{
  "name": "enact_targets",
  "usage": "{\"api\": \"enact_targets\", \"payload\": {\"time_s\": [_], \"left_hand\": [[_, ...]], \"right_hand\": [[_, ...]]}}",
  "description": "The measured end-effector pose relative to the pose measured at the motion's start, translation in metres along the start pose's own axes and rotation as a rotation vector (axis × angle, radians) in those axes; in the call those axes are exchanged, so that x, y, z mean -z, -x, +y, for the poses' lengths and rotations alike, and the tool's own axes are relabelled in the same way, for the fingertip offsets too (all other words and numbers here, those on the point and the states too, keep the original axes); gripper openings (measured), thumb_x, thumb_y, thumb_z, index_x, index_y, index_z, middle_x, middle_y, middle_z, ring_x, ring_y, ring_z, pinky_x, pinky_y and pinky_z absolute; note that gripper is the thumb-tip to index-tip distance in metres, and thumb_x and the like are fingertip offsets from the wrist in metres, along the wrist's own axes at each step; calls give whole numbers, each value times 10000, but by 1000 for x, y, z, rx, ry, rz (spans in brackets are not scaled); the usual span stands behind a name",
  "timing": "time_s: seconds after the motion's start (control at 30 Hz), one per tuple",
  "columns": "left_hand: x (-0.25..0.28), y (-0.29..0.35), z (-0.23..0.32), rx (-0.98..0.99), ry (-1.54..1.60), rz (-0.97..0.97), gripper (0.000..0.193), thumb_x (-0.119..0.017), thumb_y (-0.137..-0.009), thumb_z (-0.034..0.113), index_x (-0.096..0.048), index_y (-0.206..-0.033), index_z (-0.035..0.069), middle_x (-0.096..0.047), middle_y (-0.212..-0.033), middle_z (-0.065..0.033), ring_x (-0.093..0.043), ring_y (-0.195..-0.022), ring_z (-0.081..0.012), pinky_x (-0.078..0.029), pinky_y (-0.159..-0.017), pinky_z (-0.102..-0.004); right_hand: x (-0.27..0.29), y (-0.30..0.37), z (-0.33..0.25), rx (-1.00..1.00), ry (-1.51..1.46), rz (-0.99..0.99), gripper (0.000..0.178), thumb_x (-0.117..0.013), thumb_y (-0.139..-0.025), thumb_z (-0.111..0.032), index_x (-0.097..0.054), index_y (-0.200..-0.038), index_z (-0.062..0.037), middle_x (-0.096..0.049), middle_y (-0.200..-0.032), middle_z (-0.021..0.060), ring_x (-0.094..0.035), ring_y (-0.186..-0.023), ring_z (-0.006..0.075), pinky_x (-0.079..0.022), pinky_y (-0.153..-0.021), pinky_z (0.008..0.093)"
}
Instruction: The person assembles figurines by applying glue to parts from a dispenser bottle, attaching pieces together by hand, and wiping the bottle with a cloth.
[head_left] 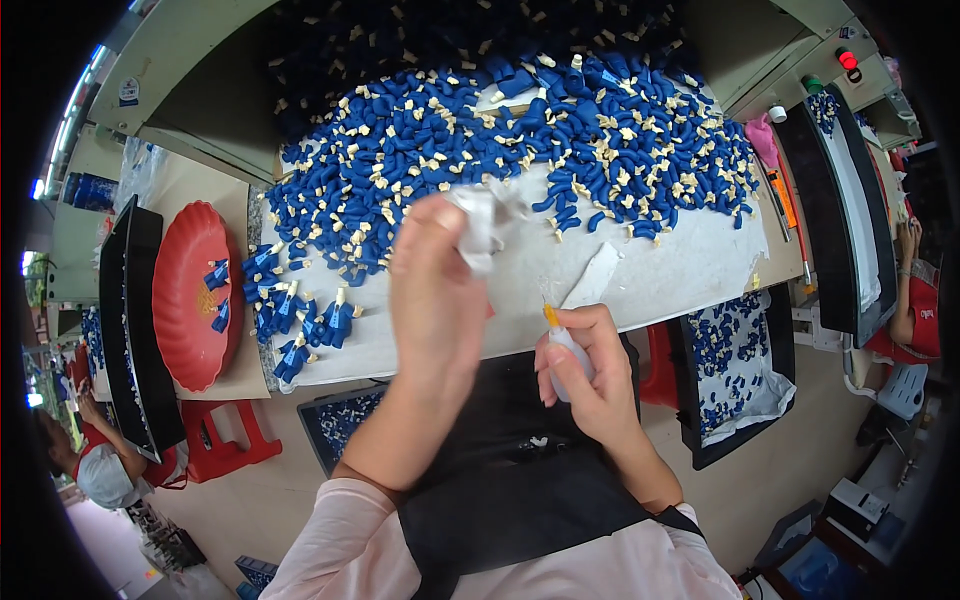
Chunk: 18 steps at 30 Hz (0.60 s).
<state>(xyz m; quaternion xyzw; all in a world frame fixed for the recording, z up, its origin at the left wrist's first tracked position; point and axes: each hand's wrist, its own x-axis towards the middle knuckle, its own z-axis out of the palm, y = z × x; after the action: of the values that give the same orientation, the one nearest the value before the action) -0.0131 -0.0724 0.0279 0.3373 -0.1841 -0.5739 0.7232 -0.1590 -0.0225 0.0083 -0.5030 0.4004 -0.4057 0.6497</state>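
Observation:
My left hand (432, 285) is raised over the table and smeared by motion, its fingers closed on a crumpled white tissue (480, 232). My right hand (605, 385), near the table's front edge, grips a small white squeeze bottle (570, 362) with a yellow tip pointing up and away from me. Just beyond that tip, a white paper strip (597, 272) lies on the pale table covering (540, 268). Farther back spreads a heap of small blue curved pieces with cream ends (400, 170). Blue torso-shaped pieces (290, 315) are grouped at the table's left.
A red scalloped dish (180, 300) holding a few blue pieces stands at the left, beside a black tray (125, 330). At the right is a black tray with blue pieces (700, 435). Co-workers (110, 475) sit at both sides. A red stool (230, 450) stands below left.

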Motion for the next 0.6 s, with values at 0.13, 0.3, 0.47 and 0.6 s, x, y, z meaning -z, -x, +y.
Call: {"api": "enact_targets", "payload": {"time_s": [0.13, 0.3, 0.47, 0.6], "left_hand": [[2, -6, 7, 14, 0, 3, 149, -549, -793, 173, -532, -892, 64, -569, -910, -44, -525, -849, -125, -387, -791, -288], [12, 2, -9, 112, -243, -17, 59, -565, -789, 99, -572, -822, 51, -591, -863, -22, -514, -747, -72, -398, -662, -198], [17, 2, -30, -391, -984, -299, 70, -607, -724, 43, -578, -787, 34, -604, -807, -47, -535, -736, -155, -404, -630, -255], [13, -1, -39, -513, -1398, -482, 122, -627, -677, 52, -599, -796, 43, -590, -793, -88, -538, -781, -254, -405, -746, -328]], "right_hand": [[7, -2, 6, 43, -347, -81, 216, -429, -838, -74, -370, -1042, -37, -515, -694, 147, -471, -417, 163, -380, -383, 223], [10, -1, 2, -39, -532, -136, 224, -414, -851, -76, -364, -1065, -33, -517, -728, 140, -489, -456, 152, -382, -400, 235], [17, -1, 3, -37, -613, -126, 233, -423, -851, -109, -371, -1069, -45, -520, -729, 143, -495, -455, 164, -388, -390, 238], [26, 2, 2, -20, -650, -95, 230, -425, -853, -117, -373, -1067, -51, -521, -743, 145, -501, -461, 173, -402, -415, 239]]}}
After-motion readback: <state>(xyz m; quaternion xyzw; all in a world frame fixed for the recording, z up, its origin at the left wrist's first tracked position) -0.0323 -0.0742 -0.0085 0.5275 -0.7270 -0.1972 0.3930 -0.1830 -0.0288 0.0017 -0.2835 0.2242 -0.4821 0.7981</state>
